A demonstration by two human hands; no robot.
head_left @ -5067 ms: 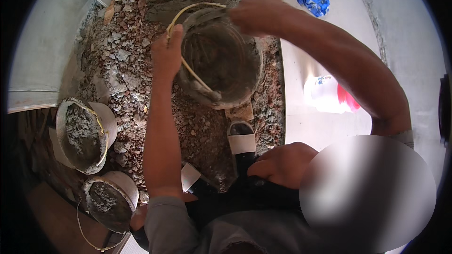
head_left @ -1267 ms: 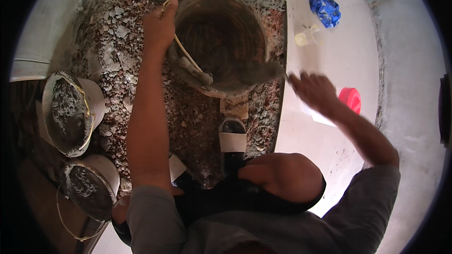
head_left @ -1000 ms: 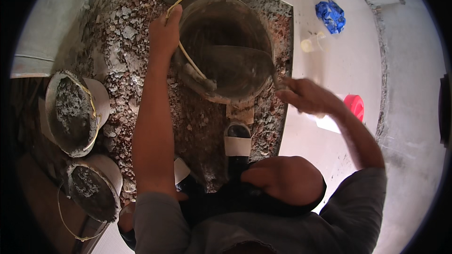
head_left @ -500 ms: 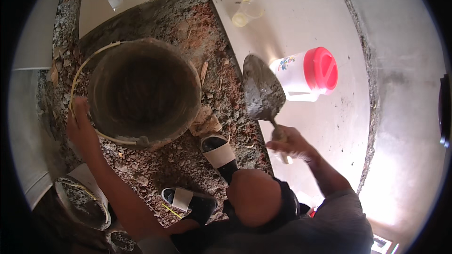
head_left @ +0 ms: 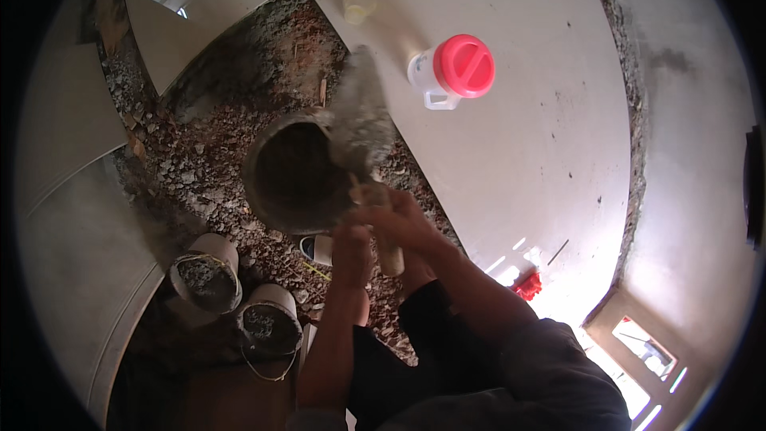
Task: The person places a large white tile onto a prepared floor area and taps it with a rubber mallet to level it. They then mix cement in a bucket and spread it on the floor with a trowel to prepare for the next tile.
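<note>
My right hand [head_left: 399,219] is closed on the pale handle of a cement-caked trowel [head_left: 359,112], whose blurred blade points forward over the right rim of a large dirty bucket [head_left: 287,172]. My left hand [head_left: 353,251] is closed at the bucket's near side, partly behind my right hand; blur hides what its fingers hold. The bucket stands over broken rubble [head_left: 199,144] inside the cut edge of the pale tiles [head_left: 542,152].
Two smaller buckets with grey mix [head_left: 203,279] [head_left: 267,323] stand lower left. A red-lidded jug [head_left: 463,64] and a clear cup [head_left: 359,8] rest on the tiles. A wall [head_left: 686,152] runs along the right, loose boards or tiles [head_left: 72,112] along the left.
The trowel has risen from beside the bucket and swung left over its rim. My hands have come together at the bucket's near side. My view has shifted, making the bucket appear smaller.
</note>
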